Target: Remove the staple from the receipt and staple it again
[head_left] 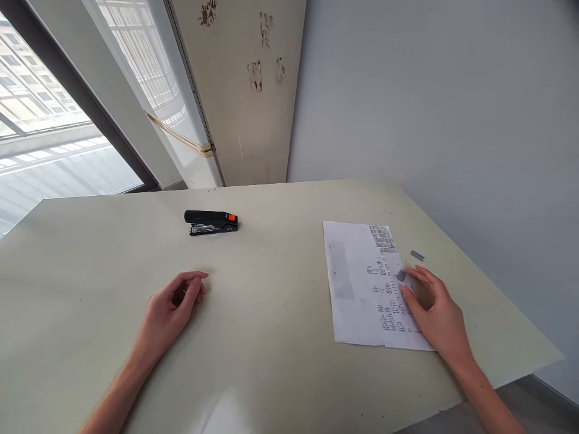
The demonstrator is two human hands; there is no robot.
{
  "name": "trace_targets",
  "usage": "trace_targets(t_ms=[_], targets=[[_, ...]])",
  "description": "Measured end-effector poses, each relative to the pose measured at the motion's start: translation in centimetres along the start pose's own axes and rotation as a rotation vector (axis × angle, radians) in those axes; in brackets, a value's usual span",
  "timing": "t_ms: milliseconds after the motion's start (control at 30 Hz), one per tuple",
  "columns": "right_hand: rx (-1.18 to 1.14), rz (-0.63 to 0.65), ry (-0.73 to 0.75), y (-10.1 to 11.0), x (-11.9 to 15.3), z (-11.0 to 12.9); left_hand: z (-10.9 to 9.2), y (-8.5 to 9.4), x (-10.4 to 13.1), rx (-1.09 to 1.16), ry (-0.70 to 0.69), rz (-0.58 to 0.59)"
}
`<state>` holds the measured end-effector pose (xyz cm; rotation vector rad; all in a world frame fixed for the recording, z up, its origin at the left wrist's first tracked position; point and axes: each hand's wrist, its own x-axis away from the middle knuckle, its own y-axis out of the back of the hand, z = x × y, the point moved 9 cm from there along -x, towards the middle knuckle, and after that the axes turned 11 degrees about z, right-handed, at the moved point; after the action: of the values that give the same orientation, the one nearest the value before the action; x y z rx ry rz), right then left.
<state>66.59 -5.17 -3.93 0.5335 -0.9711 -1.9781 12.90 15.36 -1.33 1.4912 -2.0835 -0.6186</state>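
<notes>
My left hand [172,304] rests on the table with its fingers curled in and the thumb against them; nothing shows in it. Beyond it lies a black stapler [211,222] with an orange patch at its right end. On the right, my right hand [436,310] lies over the edge of a printed paper sheet [357,313]. A short grey staple strip [401,275] sits between its thumb and fingertips, over the print. Just past the fingers, another grey staple strip [417,255] lies flat on the table beside the sheet.
The pale table [271,374] carries these things. Its right edge runs along a grey wall [429,90]. Behind the far edge stand a stained cream panel [253,120] and a white door with a handle [181,137]. A window [36,90] is at far left.
</notes>
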Motion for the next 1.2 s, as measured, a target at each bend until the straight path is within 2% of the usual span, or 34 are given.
trace_targets(t_ms=[200,433,533,700,833,1000,1200], targets=[[-0.051,0.131,0.100,-2.4,1.0,3.6,-0.3,-0.2,0.1,0.000,0.009,0.020],[-0.061,0.320,0.241,-6.4,2.9,8.7,-0.8,0.0,0.3,-0.012,-0.012,0.009],[-0.107,0.443,0.330,-8.8,4.7,11.5,-0.8,-0.1,0.3,-0.029,-0.023,0.016],[-0.213,0.596,0.608,-12.5,9.5,18.1,-1.1,-0.4,0.4,-0.090,-0.058,-0.003],[-0.298,0.669,0.655,-14.3,12.1,21.5,-2.3,-0.5,0.7,-0.149,-0.184,0.015],[-0.396,0.694,0.585,-14.3,12.0,22.2,-3.2,-1.4,1.2,-0.359,-0.369,0.165],[-0.527,0.611,0.541,-13.5,8.5,21.2,-2.4,-0.8,1.3,-0.432,-0.377,0.163]])
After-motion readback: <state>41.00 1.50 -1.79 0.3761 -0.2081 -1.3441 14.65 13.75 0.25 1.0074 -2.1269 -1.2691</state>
